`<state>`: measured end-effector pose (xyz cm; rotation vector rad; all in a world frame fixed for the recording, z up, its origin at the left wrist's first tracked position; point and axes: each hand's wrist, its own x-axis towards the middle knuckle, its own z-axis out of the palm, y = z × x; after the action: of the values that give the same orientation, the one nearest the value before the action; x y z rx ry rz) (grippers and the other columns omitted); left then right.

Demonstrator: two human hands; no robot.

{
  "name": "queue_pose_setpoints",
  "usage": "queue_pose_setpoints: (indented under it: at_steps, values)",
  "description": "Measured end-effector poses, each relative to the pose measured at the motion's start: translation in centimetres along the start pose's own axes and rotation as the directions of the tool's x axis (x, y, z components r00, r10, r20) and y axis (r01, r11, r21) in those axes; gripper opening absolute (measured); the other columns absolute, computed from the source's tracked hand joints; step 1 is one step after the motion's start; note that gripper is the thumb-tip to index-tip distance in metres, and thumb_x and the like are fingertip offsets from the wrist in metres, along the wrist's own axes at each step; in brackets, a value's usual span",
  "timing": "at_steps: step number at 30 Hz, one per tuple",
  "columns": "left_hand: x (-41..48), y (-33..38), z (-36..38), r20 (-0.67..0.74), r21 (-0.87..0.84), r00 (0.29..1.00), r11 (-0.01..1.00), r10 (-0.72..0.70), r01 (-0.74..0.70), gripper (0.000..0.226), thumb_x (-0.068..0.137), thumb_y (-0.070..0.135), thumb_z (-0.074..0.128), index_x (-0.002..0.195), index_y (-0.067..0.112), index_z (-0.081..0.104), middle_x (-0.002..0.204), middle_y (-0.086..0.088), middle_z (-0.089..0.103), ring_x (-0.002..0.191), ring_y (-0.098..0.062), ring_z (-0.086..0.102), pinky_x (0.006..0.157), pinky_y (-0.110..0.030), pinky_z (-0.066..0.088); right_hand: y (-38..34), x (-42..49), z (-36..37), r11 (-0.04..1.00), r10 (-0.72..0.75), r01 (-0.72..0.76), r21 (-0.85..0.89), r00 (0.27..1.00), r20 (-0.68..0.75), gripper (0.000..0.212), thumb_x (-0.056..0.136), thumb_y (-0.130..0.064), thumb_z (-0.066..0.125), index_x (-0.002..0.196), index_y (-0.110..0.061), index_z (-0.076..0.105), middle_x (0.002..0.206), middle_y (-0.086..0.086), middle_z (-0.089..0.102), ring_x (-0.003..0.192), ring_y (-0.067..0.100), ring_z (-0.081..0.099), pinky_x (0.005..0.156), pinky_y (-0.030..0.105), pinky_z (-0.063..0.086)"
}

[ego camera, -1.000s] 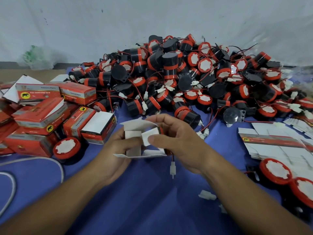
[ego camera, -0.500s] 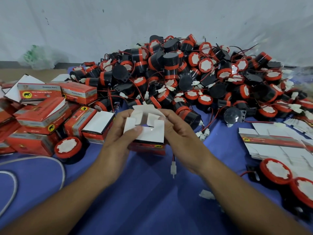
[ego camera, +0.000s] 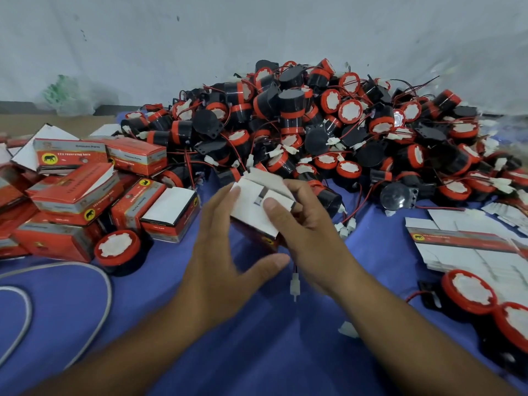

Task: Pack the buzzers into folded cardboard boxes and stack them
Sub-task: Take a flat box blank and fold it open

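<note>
A small red cardboard box (ego camera: 253, 215) with white inner flaps sits at centre above the blue cloth. My right hand (ego camera: 311, 232) grips it, thumb pressing the folded flaps. A red-and-black wire with a white connector (ego camera: 295, 285) hangs below that hand. My left hand (ego camera: 225, 258) is beside the box with fingers straight, fingertips touching its left edge. Behind rises a big pile of black-and-red buzzers (ego camera: 314, 124). Packed red boxes (ego camera: 80, 192) lie heaped at left.
Flat unfolded box blanks (ego camera: 468, 244) lie at right, with two loose buzzers (ego camera: 468, 292) in front of them. Another buzzer (ego camera: 117, 250) stands by the packed boxes. A grey cable (ego camera: 94, 281) curves over the blue cloth at left. A white wall stands behind.
The box flaps have been folded down from standing open. My left hand has let go and spread its fingers, and my right hand now holds the box alone.
</note>
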<state>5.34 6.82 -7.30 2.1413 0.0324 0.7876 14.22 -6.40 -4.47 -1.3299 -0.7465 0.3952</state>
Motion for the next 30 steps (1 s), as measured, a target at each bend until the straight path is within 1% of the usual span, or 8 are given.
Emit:
queue_pose_setpoints:
  at_steps: [3,6,9,11,14,18,24,30]
  values:
    - [0.2,0.1,-0.2,-0.092,0.114,0.993,0.991,0.077,-0.066,0.078,0.081,0.058,0.061,0.145,0.022,0.035,0.148,0.011,0.036,0.137,0.01,0.029,0.107,-0.005,0.024,-0.3,-0.4,0.0,0.997,0.027,-0.021,-0.068,0.995,0.094,0.028,0.094,-0.054,0.056,0.111,-0.032,0.054,0.086,0.019,0.053,0.074,0.021,0.051,0.067,0.038,0.052]
    - [0.4,-0.2,-0.7,-0.082,0.202,0.983,0.968,0.166,-0.147,0.074,0.082,0.05,0.065,0.141,0.008,0.047,0.148,-0.007,0.044,0.138,-0.012,0.04,0.113,-0.018,0.031,-0.7,-0.3,-0.3,0.989,0.048,-0.037,-0.143,0.996,0.078,0.054,0.092,-0.07,0.043,0.109,-0.02,0.053,0.098,0.024,0.052,0.084,0.033,0.053,0.082,0.05,0.052]
    - [0.5,-0.3,-0.5,-0.065,0.265,0.972,0.943,0.226,-0.201,0.071,0.083,0.042,0.069,0.136,-0.003,0.053,0.142,-0.017,0.049,0.135,-0.026,0.048,0.112,-0.029,0.038,-1.2,0.1,-1.0,0.98,0.056,-0.043,-0.193,0.997,0.062,0.036,0.092,-0.054,0.056,0.102,-0.019,0.056,0.085,0.0,0.063,0.082,0.026,0.057,0.081,0.041,0.052]
    - [0.7,-0.2,-0.4,-0.054,0.285,0.972,0.936,0.23,-0.206,0.072,0.082,0.041,0.07,0.135,-0.003,0.053,0.141,-0.017,0.051,0.134,-0.025,0.049,0.112,-0.026,0.038,-1.1,0.2,-1.3,0.978,0.075,-0.056,-0.199,0.993,0.09,0.022,0.092,-0.039,0.066,0.107,-0.025,0.059,0.097,-0.003,0.068,0.091,0.025,0.064,0.081,0.041,0.056]
    - [0.7,0.1,-0.7,-0.06,0.285,0.983,0.947,0.173,-0.149,0.081,0.076,0.044,0.075,0.139,0.0,0.05,0.143,-0.012,0.05,0.134,-0.016,0.046,0.111,-0.012,0.03,-0.8,0.1,-1.2,0.969,0.024,-0.004,-0.248,0.997,0.08,0.033,0.094,-0.025,0.068,0.126,-0.032,0.061,0.119,-0.011,0.067,0.109,0.01,0.065,0.089,0.036,0.058]
    - [0.7,0.4,-0.7,-0.077,0.287,0.985,0.95,0.154,-0.126,0.086,0.07,0.037,0.079,0.139,-0.004,0.048,0.143,-0.012,0.05,0.134,-0.014,0.043,0.111,-0.01,0.027,-0.1,-0.3,-0.5,0.942,-0.041,0.043,-0.332,0.999,0.014,0.043,0.099,-0.026,0.062,0.141,-0.032,0.055,0.131,-0.021,0.062,0.118,-0.003,0.059,0.095,0.03,0.055]
    - [0.5,0.3,-0.4,-0.094,0.345,0.975,0.926,0.199,-0.156,0.087,0.071,0.036,0.079,0.137,-0.01,0.048,0.142,-0.018,0.05,0.134,-0.017,0.04,0.114,-0.01,0.023,0.4,-0.5,0.1,0.935,-0.092,0.064,-0.349,0.994,-0.064,0.041,0.101,-0.027,0.059,0.141,-0.034,0.054,0.128,-0.009,0.067,0.116,0.006,0.063,0.093,0.035,0.057]
    - [0.5,-0.1,0.0,-0.1,0.374,0.952,0.897,0.291,-0.235,0.08,0.08,0.044,0.069,0.133,-0.014,0.05,0.139,-0.022,0.052,0.134,-0.023,0.043,0.116,-0.017,0.027,0.6,-0.4,0.3,0.926,-0.138,0.105,-0.362,0.988,-0.067,0.042,0.102,-0.022,0.057,0.143,-0.027,0.053,0.136,-0.016,0.059,0.127,-0.002,0.053,0.105,0.029,0.048]
